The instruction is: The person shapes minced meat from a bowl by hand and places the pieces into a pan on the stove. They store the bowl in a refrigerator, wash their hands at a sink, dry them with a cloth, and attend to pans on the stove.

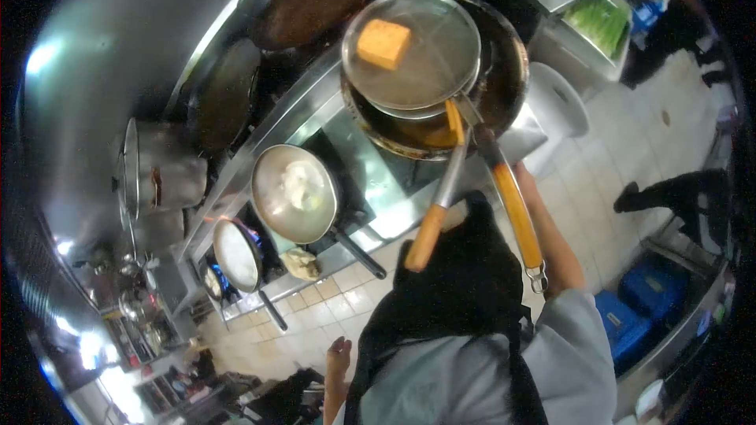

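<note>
My right hand (523, 178) is mostly hidden behind a long yellow-brown handle (516, 212); its fingers and any grip cannot be made out. That handle and a shorter wooden one (425, 240) lead to a round fine-mesh strainer (425, 39) over a large dark wok (516, 55). On the mesh sits an orange block (383, 44). Thin orange pieces (454, 121) show near where the handles meet the rim. My left hand (339, 350) hangs low beside the black apron, fingers loosely bent and slightly apart, holding nothing.
Left of the wok, a pan (272, 208) holds something white; a smaller pan (236, 256) sits over blue flame. A crumpled cloth (300, 264) lies by them. Pots stand at far left. Green vegetables (598, 24) fill a container at upper right; blue crates (650, 291) are at right.
</note>
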The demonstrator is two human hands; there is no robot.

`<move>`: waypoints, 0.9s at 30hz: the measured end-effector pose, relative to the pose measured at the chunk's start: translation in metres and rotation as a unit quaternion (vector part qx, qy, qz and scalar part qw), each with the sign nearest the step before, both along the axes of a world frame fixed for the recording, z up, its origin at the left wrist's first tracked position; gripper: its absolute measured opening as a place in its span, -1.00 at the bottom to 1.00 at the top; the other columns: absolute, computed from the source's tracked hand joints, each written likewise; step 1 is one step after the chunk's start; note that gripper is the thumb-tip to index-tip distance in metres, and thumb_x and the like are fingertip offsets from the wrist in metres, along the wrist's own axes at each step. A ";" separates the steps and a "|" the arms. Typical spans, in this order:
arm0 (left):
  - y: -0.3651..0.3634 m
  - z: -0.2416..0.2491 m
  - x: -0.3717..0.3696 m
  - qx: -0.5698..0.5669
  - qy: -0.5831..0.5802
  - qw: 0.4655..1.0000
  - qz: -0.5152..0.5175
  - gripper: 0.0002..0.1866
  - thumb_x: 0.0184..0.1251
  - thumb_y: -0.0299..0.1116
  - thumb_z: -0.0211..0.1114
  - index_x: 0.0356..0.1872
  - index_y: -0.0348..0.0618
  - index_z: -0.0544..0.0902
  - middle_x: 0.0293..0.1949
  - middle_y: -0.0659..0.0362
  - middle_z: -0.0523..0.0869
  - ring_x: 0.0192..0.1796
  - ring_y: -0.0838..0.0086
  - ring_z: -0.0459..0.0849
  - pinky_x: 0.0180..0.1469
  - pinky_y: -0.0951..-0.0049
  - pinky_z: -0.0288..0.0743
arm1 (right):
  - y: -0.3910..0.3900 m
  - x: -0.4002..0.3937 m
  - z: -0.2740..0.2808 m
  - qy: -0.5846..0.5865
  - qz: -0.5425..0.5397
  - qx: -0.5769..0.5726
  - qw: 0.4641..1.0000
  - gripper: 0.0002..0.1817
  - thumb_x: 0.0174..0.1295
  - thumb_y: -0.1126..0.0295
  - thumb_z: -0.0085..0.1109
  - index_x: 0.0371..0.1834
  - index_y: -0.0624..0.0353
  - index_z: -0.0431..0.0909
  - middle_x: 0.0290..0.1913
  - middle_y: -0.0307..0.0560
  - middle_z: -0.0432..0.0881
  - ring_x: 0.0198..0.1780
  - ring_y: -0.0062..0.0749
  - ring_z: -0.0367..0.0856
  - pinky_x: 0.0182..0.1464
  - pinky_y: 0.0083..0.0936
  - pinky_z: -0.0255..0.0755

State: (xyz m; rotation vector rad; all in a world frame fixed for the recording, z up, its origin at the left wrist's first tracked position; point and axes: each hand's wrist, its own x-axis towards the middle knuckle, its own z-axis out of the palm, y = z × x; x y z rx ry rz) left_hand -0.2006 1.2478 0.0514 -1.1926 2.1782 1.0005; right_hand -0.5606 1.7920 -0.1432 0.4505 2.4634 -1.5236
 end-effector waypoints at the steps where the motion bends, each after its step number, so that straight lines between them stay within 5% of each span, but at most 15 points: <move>1: -0.016 -0.009 0.016 -0.007 -0.019 0.999 -0.038 -0.45 0.37 -0.26 0.35 0.25 -0.46 0.50 0.08 -0.07 0.70 0.09 0.36 0.67 0.14 0.40 0.52 | -0.005 -0.004 0.006 0.038 0.014 -0.006 0.999 -0.39 0.21 0.32 0.27 0.33 0.23 0.36 0.05 0.22 0.63 -0.01 -0.15 0.68 -0.09 -0.29 0.59; 3: -0.029 -0.025 0.045 -0.011 0.024 0.999 -0.023 -0.45 0.37 -0.27 0.35 0.25 -0.46 0.50 0.07 -0.06 0.71 0.07 0.37 0.66 0.12 0.40 0.53 | -0.014 -0.013 0.032 0.086 0.009 -0.067 0.994 -0.59 0.22 0.27 0.30 0.07 0.29 0.56 -0.07 0.14 0.69 -0.08 -0.16 0.67 -0.01 -0.29 0.53; 7: -0.023 -0.058 0.080 0.020 0.069 0.997 0.035 -0.47 0.38 -0.25 0.35 0.21 -0.45 0.51 0.00 -0.01 0.69 -0.02 0.42 0.62 0.03 0.42 0.53 | 0.002 -0.011 -0.029 -0.036 -0.003 -0.143 0.989 -0.60 0.24 0.26 0.30 0.04 0.32 0.56 -0.09 0.06 0.70 -0.13 -0.19 0.66 -0.05 -0.30 0.52; 10: -0.002 -0.067 0.079 0.039 0.049 0.994 0.087 -0.44 0.40 -0.19 0.33 0.25 -0.41 0.50 0.07 -0.11 0.69 0.08 0.28 0.67 0.11 0.37 0.54 | 0.007 -0.006 -0.063 -0.054 0.021 -0.212 0.976 -0.60 0.26 0.24 0.30 0.02 0.32 0.56 -0.10 -0.03 0.70 -0.14 -0.23 0.65 -0.04 -0.33 0.53; 13: 0.018 -0.075 0.078 -0.002 0.014 1.000 0.008 -0.43 0.43 -0.16 0.31 0.28 -0.39 0.48 0.11 -0.15 0.67 0.14 0.19 0.67 0.15 0.34 0.54 | 0.005 0.004 -0.103 -0.025 -0.066 -0.297 0.952 -0.65 0.34 0.25 0.23 0.06 0.27 0.55 -0.15 -0.08 0.71 -0.19 -0.26 0.65 -0.07 -0.39 0.54; 15: 0.033 -0.060 0.062 0.005 0.001 1.000 0.000 -0.44 0.44 -0.16 0.29 0.28 -0.39 0.48 0.12 -0.15 0.66 0.14 0.20 0.66 0.14 0.34 0.54 | -0.013 0.014 -0.093 -0.056 -0.161 -0.326 0.930 -0.63 0.44 0.25 0.12 0.18 0.25 0.47 0.07 0.01 0.64 -0.05 -0.27 0.64 -0.02 -0.39 0.58; 22: 0.041 -0.041 0.031 0.047 -0.036 0.997 0.048 -0.43 0.45 -0.21 0.28 0.31 -0.43 0.44 0.18 -0.21 0.61 0.18 0.20 0.65 0.14 0.33 0.55 | -0.024 0.012 -0.076 0.011 -0.088 -0.324 0.942 -0.47 0.48 0.40 0.05 0.44 0.25 0.16 0.22 0.06 0.47 0.16 -0.28 0.54 0.12 -0.29 0.58; 27: 0.033 -0.058 0.043 0.034 0.004 0.998 0.053 -0.42 0.43 -0.23 0.31 0.32 -0.43 0.43 0.22 -0.20 0.59 0.21 0.21 0.63 0.18 0.33 0.54 | -0.030 0.006 -0.048 -0.026 -0.072 -0.302 0.950 -0.49 0.52 0.35 0.00 0.44 0.26 0.17 0.28 0.03 0.44 0.15 -0.30 0.56 0.09 -0.35 0.61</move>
